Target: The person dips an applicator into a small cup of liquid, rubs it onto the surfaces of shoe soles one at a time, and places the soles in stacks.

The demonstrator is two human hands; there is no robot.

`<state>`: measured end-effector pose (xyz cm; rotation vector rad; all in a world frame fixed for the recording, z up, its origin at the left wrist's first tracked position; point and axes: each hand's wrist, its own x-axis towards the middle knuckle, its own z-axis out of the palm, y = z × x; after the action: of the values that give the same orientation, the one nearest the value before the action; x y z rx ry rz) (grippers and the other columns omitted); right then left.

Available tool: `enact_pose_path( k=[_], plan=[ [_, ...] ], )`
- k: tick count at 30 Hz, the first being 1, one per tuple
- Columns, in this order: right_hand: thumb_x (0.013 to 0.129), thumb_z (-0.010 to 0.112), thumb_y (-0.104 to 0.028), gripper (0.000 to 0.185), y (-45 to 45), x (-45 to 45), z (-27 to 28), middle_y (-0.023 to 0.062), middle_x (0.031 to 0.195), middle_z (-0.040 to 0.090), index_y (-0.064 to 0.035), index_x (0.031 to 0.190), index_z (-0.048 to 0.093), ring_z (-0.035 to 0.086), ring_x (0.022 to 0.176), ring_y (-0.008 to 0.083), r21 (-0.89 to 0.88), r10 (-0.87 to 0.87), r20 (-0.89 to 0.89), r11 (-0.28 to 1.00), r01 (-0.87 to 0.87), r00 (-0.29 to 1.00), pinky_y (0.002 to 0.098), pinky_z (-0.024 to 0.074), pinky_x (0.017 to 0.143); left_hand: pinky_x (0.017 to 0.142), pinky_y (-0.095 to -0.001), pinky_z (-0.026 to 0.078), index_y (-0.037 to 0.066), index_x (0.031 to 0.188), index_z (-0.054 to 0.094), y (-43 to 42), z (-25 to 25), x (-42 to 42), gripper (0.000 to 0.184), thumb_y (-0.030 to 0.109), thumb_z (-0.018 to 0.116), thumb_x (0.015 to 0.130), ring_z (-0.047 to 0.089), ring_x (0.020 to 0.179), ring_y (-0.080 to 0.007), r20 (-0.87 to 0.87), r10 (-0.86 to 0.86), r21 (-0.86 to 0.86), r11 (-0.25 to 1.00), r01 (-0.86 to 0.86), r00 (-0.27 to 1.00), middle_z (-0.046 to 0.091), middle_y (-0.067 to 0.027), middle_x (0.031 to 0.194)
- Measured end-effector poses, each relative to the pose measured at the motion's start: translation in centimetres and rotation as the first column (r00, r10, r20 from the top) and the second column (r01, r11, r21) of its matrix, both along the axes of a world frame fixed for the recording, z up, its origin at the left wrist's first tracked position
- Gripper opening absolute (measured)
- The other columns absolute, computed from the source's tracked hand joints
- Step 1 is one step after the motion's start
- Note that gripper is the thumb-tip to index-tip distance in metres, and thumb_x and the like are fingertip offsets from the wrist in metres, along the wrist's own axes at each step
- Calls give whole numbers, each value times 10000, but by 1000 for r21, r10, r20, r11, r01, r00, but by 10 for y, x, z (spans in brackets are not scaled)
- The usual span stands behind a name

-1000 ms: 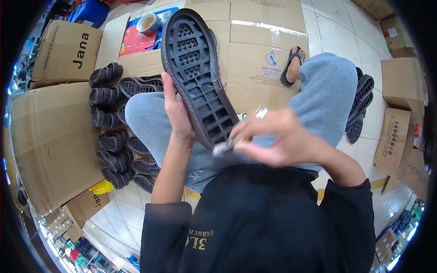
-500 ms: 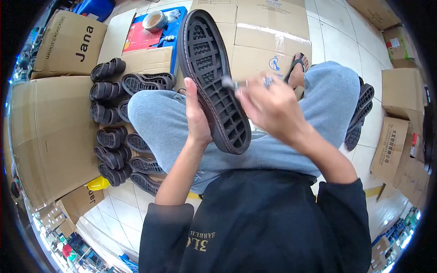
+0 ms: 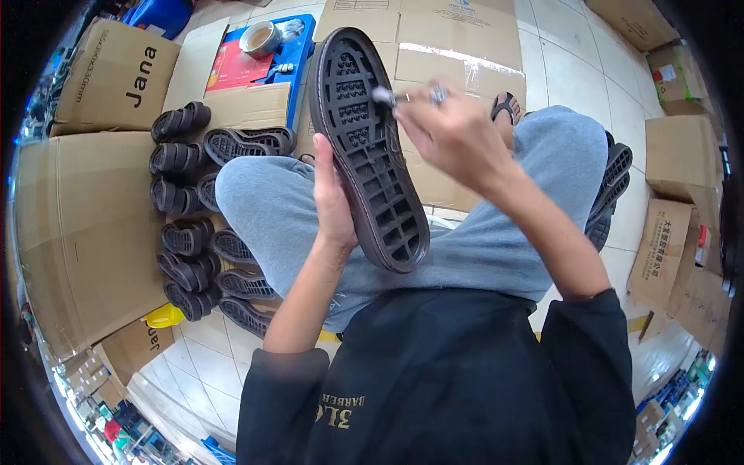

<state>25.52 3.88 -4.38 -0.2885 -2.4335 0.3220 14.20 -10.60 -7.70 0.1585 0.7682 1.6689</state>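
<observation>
A dark brown shoe sole with a gridded inner side is held up and tilted above my lap. My left hand grips its left edge, thumb along the rim and the other fingers hidden behind it. Closed around a small brush with a pale tip, my right hand is at the sole's upper right edge. The brush tip is at that edge; whether it touches cannot be told.
Stacked soles lie at the left beside large cartons. A blue tray bears a bowl and a red sheet. More soles lie right of my knee. Cartons stand at the far right.
From low on the sole, my right hand has moved the brush up to the sole's upper right edge. The sole has shifted right and slightly down since the earliest frame, still in my left hand.
</observation>
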Motion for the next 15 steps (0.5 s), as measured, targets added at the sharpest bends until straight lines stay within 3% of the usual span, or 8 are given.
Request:
enact_pose_path(
  k=[2, 5, 7, 10, 11, 13, 14, 15],
  plan=[
    [778, 640, -70, 107, -25, 21, 3, 154, 818, 654, 27, 809, 609, 632, 704, 294, -29, 56, -5, 998, -57, 998, 390, 528, 789, 751, -374, 554, -27, 1229, 489, 3, -1, -4, 830, 687, 225, 897, 648, 850, -240, 51, 18, 31, 999, -19, 999, 620, -189, 1032],
    [731, 633, -36, 131, -45, 47, 15, 158, 891, 642, 50, 830, 620, 621, 743, 271, -29, 157, 44, 987, -156, 987, 371, 533, 739, 764, -400, 550, -47, 1254, 466, 7, 3, -8, 848, 683, 220, 899, 644, 877, -266, -10, 133, -131, 982, -133, 991, 611, -206, 1057],
    [696, 629, -22, 167, -57, 63, 22, 164, 927, 631, 63, 840, 623, 615, 772, 256, 6, 228, 85, 973, -229, 970, 359, 534, 713, 782, -420, 546, -69, 1271, 443, 2, 1, -22, 873, 683, 206, 898, 637, 909, -298, -14, 14, -25, 1000, -14, 1000, 607, -221, 1069],
    [603, 600, -30, 252, -71, 77, 27, 164, 917, 606, 82, 828, 617, 599, 808, 234, -32, 350, 171, 936, -350, 921, 335, 525, 654, 783, -428, 548, -87, 1292, 403, -1, 6, -32, 893, 684, 190, 895, 634, 928, -321, -7, 18, 46, 999, -18, 1000, 587, -244, 1100],
    [641, 627, -17, 191, -75, 79, 28, 144, 877, 598, 67, 811, 603, 597, 799, 244, -102, 375, 134, 926, -364, 917, 341, 516, 648, 776, -431, 551, -89, 1302, 388, -1, 7, -33, 896, 684, 190, 894, 635, 927, -323, -32, 30, 88, 996, -27, 999, 579, -250, 1111],
    [711, 652, -11, 127, -74, 72, 36, 123, 848, 601, 31, 813, 589, 601, 782, 256, -441, 418, -4, 814, -377, 908, 340, 503, 664, 747, -432, 559, -74, 1322, 369, 2, 13, -24, 888, 684, 189, 895, 636, 919, -324, -29, 70, 55, 996, -69, 997, 565, -255, 1131],
    [711, 652, -11, 127, -73, 66, 35, 123, 848, 601, 31, 813, 589, 601, 782, 256, -439, 419, -5, 815, -378, 908, 340, 503, 664, 763, -424, 553, -58, 1290, 414, 3, 13, -19, 873, 691, 210, 891, 636, 915, -308, 0, 63, 66, 996, -63, 998, 583, -232, 1110],
    [738, 654, -19, 114, -70, 58, 32, 118, 834, 601, 13, 818, 580, 599, 771, 266, -590, 426, -53, 716, -372, 903, 343, 496, 670, 780, -416, 548, -42, 1258, 459, 3, 12, -17, 859, 699, 231, 887, 637, 911, -291, 27, 54, 76, 996, -56, 998, 600, -208, 1088]
  ],
)
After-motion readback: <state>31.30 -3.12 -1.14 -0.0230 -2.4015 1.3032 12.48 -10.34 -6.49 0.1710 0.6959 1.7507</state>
